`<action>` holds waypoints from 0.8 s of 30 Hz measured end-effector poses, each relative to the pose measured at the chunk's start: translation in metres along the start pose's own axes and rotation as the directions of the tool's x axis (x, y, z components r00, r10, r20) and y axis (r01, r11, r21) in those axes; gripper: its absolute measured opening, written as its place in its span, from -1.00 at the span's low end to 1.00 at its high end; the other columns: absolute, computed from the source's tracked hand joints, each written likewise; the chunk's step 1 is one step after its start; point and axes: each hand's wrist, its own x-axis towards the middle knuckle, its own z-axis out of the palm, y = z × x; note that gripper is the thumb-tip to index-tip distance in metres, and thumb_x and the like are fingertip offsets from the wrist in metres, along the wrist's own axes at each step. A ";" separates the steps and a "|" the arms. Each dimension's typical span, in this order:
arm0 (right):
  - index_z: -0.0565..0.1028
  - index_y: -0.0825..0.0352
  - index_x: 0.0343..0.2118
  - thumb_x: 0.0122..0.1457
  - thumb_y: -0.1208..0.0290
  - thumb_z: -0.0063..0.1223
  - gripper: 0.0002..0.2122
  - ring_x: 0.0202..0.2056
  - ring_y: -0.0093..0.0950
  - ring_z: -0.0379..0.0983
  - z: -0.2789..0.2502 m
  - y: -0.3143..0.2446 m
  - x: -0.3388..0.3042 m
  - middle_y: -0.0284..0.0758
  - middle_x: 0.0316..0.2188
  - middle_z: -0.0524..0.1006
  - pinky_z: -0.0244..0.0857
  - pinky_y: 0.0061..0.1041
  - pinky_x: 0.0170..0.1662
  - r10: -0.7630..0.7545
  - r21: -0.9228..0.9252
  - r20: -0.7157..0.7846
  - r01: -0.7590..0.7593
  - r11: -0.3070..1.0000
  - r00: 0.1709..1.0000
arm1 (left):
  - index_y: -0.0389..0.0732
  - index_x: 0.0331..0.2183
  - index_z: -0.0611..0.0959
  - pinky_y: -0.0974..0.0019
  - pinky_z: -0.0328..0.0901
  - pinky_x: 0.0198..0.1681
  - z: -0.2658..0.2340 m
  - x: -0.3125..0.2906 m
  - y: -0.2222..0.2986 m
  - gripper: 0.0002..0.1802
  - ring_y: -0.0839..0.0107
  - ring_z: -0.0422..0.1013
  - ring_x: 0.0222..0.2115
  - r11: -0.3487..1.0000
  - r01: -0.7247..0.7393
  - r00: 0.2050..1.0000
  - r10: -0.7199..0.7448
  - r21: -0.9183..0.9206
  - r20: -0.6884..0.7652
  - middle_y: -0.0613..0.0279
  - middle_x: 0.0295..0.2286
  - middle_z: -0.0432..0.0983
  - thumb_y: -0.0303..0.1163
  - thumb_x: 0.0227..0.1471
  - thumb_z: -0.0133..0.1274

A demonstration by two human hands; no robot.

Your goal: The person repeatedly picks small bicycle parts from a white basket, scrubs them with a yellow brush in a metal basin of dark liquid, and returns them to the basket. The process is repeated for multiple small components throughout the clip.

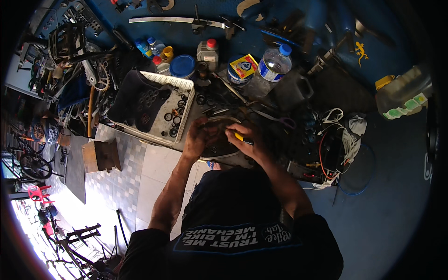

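My right hand [249,144] is closed around a tool with a yellow and black handle [243,138]; its working end is hidden. To its left, my left hand [196,140] has its fingers curled, and whatever they may hold is too dark to make out. Both hands are over a dark, shallow tray with a pale rim [221,157] at the near edge of the bench. Left of it stands a white plastic basket [190,101]. Inside the basket, a dark cloth [128,100] carries several small rings, and more black rings [175,120] lie beside it.
Behind the hands are scissors [275,117], a clear bottle with a blue cap [275,65], a grey bottle with a red cap [208,55] and a blue-lidded tub [182,66]. Cables [347,144] crowd the right. A cardboard box [101,156] and bike parts [99,77] are at left.
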 end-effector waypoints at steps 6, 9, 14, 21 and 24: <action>0.70 0.28 -0.01 0.31 0.36 0.37 -0.76 -0.17 -0.41 0.71 -0.006 -0.002 -0.005 -0.25 -0.23 0.72 0.52 -0.43 -0.08 -0.184 0.040 0.151 0.180 0.983 0.971 | -0.28 0.17 0.37 0.00 0.64 -0.03 -0.021 0.006 -0.004 -0.69 0.02 0.61 0.01 0.989 0.093 0.995 -0.095 0.117 0.013 -0.16 -0.03 0.59 -0.49 0.46 -0.16; 0.69 0.29 -0.01 0.30 0.33 0.38 -0.74 -0.21 -0.38 0.71 -0.013 0.016 0.001 -0.24 -0.27 0.72 0.53 -0.39 -0.12 -0.119 -0.011 0.099 0.120 0.993 0.988 | -0.29 0.16 0.39 -0.03 0.64 -0.04 -0.018 0.005 0.006 -0.69 0.08 0.62 -0.01 0.990 0.144 0.986 -0.144 0.009 0.083 -0.09 -0.09 0.61 -0.47 0.46 -0.13; 0.65 0.34 -0.08 0.31 0.34 0.37 -0.77 -0.26 -0.31 0.72 -0.003 -0.033 0.021 -0.20 -0.34 0.71 0.53 -0.35 -0.20 -0.019 0.108 0.098 0.009 0.994 0.995 | -0.37 0.15 0.49 0.07 0.64 -0.02 -0.003 -0.001 0.010 -0.68 0.16 0.63 -0.04 0.967 -0.002 0.994 -0.026 0.256 0.106 -0.06 -0.08 0.64 -0.46 0.47 -0.10; 0.65 0.28 -0.14 0.40 0.26 0.26 -0.82 -0.36 -0.42 0.66 0.002 -0.003 0.014 -0.20 -0.41 0.66 0.46 -0.44 -0.27 0.086 0.074 -0.018 -0.085 0.994 0.996 | -0.39 0.20 0.53 0.13 0.58 0.08 -0.001 0.000 0.008 -0.62 0.18 0.60 0.05 0.993 0.020 0.998 -0.027 0.115 0.058 -0.05 0.02 0.63 -0.45 0.49 -0.12; 0.64 0.33 -0.18 0.40 0.27 0.27 -0.79 -0.38 -0.47 0.64 -0.002 -0.035 0.014 -0.25 -0.43 0.67 0.46 -0.46 -0.29 0.092 0.040 -0.072 -0.089 0.995 0.993 | -0.38 0.21 0.52 0.12 0.57 0.10 0.005 0.002 0.008 -0.62 0.16 0.60 0.07 0.987 -0.037 0.999 0.033 0.156 0.024 -0.05 0.03 0.63 -0.44 0.49 -0.13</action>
